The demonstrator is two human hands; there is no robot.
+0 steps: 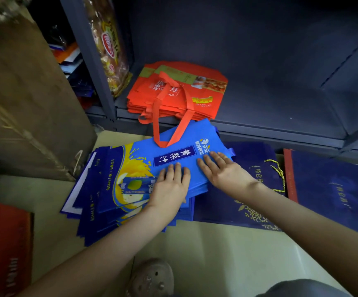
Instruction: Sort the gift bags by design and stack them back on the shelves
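Note:
A fanned pile of blue gift bags (131, 166) with a yellow juice splash lies on the floor in front of the shelf. My left hand (170, 187) lies flat on the top bag, fingers straight. My right hand (221, 170) presses flat on the same bag just to the right. A stack of orange-red gift bags (173, 91) sits on the bottom shelf (270, 108), its orange handles hanging over the edge onto the blue pile. Dark navy bags (257, 185) with gold print and a gold cord lie on the floor at the right.
A brown cardboard box (23, 108) stands at the left. A packet of pastries (109, 46) leans against the shelf post. A red bag (4, 247) lies at the lower left. Another navy bag with a red edge (332, 185) lies far right. My shoe (152, 277) is below.

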